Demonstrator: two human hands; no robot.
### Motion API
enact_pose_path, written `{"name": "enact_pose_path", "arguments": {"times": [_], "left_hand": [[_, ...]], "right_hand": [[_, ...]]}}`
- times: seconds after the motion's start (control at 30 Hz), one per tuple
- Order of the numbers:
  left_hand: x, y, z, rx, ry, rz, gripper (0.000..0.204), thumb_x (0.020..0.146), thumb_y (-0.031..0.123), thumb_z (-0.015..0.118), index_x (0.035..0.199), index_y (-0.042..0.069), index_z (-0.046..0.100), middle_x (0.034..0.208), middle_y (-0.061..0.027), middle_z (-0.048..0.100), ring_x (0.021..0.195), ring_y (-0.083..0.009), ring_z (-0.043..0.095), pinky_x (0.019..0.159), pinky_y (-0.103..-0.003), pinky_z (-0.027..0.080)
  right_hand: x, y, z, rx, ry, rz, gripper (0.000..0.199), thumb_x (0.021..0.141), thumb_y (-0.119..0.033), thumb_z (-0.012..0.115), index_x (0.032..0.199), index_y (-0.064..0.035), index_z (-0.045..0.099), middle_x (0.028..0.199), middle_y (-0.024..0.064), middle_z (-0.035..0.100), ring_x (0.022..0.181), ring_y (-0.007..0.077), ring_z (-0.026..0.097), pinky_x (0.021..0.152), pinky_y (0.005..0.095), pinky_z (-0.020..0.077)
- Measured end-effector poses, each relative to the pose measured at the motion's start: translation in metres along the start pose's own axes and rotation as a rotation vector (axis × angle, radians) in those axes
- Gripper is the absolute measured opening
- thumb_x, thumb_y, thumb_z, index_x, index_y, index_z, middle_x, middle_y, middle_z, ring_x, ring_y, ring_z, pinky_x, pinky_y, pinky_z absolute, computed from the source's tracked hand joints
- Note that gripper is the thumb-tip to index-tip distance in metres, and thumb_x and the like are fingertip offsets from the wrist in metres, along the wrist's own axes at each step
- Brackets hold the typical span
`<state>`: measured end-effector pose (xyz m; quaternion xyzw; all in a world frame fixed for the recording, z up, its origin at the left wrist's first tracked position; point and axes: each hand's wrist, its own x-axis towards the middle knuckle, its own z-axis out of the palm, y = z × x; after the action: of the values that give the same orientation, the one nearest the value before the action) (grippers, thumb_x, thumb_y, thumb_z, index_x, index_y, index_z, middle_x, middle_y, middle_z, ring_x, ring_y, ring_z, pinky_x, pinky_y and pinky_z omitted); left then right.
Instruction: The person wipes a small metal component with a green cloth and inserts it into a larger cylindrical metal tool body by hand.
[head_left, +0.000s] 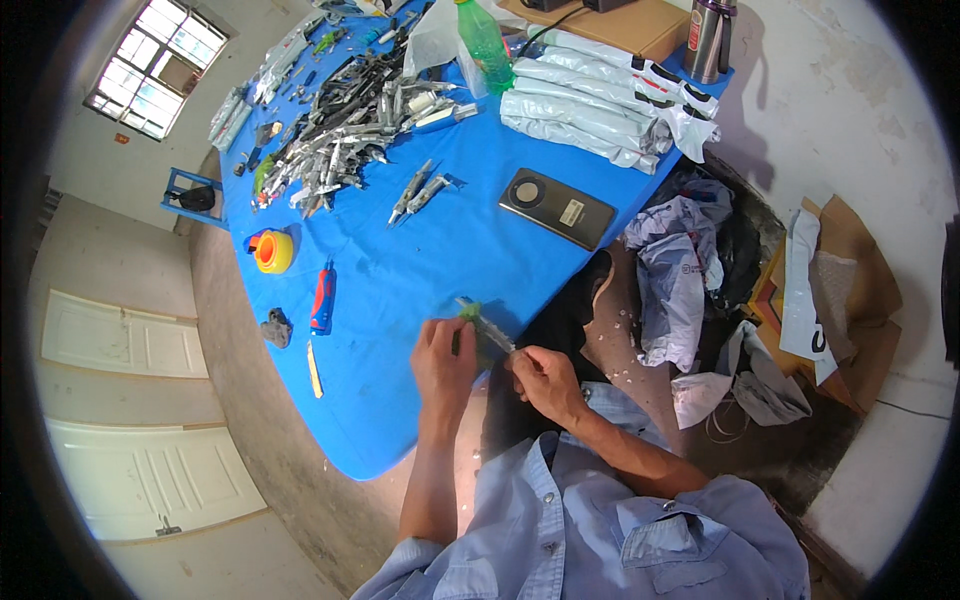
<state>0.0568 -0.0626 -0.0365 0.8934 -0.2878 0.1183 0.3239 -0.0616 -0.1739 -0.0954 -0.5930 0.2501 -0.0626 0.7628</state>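
At the near edge of the blue-covered table (370,410), a slim silver piece (492,334) with bright green material at its far end is between my hands. My right hand (545,380) pinches its near end. Curled beside the green end is my left hand (443,362), closed and slightly blurred; its fingertips seem to grip the piece there. What kind of thing it is cannot be made out. Farther up the cloth lie two similar slim silver pieces (410,193), side by side. Behind them spreads a large heap of silver and black slim pieces (335,150).
A dark phone (557,207) lies right of centre. On the left are a yellow tape roll (272,252), a red-and-blue handled tool (322,300), a grey lump (276,328) and a yellow strip (315,370). Behind stand white plastic packages (590,110), a green bottle (484,45) and a steel flask (708,42).
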Motion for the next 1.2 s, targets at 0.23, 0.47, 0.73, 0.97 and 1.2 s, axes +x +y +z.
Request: {"name": "enact_pose_path", "arguments": {"times": [0.23, 0.47, 0.73, 0.97, 1.2], "left_hand": [[-0.032, 0.029, -0.001, -0.041, -0.118, 0.112, 0.01, 0.087, 0.004, 0.078, 0.094, 0.005, 0.071, 0.091, -0.0147, 0.071, 0.081, -0.0341, 0.071, 0.071, -0.042, 0.057], [-0.015, 0.009, 0.004, 0.029, -0.063, 0.054, 0.01, 0.088, 0.004, 0.077, 0.095, 0.003, 0.071, 0.092, -0.0164, 0.071, 0.081, -0.0368, 0.071, 0.07, -0.043, 0.057], [0.0, -0.001, 0.006, 0.02, 0.005, -0.055, 0.007, 0.089, 0.005, 0.077, 0.092, 0.001, 0.072, 0.088, -0.0165, 0.07, 0.078, -0.0349, 0.07, 0.068, -0.042, 0.055], [0.002, -0.005, -0.005, -0.006, 0.038, -0.032, 0.008, 0.088, 0.005, 0.078, 0.091, 0.001, 0.072, 0.089, -0.0159, 0.071, 0.078, -0.0336, 0.07, 0.069, -0.04, 0.055], [-0.028, 0.025, -0.011, -0.081, -0.099, 0.066, 0.01, 0.087, 0.003, 0.079, 0.094, 0.003, 0.072, 0.094, -0.0146, 0.072, 0.082, -0.0344, 0.071, 0.07, -0.042, 0.057]], "right_hand": [[0.005, 0.015, 0.004, -0.054, 0.032, -0.096, 0.028, 0.104, -0.021, 0.059, 0.093, 0.002, 0.072, 0.071, 0.0108, 0.067, 0.063, 0.0168, 0.064, 0.059, 0.0334, 0.0494], [0.004, 0.014, 0.002, -0.03, 0.008, -0.068, 0.028, 0.103, -0.02, 0.058, 0.092, 0.0028, 0.071, 0.068, 0.0106, 0.065, 0.062, 0.017, 0.063, 0.059, 0.0342, 0.0491], [0.003, 0.009, -0.002, -0.158, 0.021, -0.148, 0.03, 0.102, -0.023, 0.058, 0.088, 0.0006, 0.07, 0.067, 0.012, 0.064, 0.06, 0.0219, 0.065, 0.058, 0.0368, 0.0486], [0.001, 0.006, -0.001, -0.245, 0.117, -0.239, 0.026, 0.103, -0.022, 0.062, 0.097, 0.002, 0.07, 0.067, 0.0085, 0.066, 0.059, 0.0165, 0.065, 0.056, 0.0328, 0.0508], [-0.003, -0.002, -0.003, -0.419, 0.142, -0.281, 0.022, 0.102, -0.02, 0.066, 0.1, 0.001, 0.071, 0.079, 0.021, 0.072, 0.069, 0.0318, 0.073, 0.062, 0.0396, 0.0537]]}}
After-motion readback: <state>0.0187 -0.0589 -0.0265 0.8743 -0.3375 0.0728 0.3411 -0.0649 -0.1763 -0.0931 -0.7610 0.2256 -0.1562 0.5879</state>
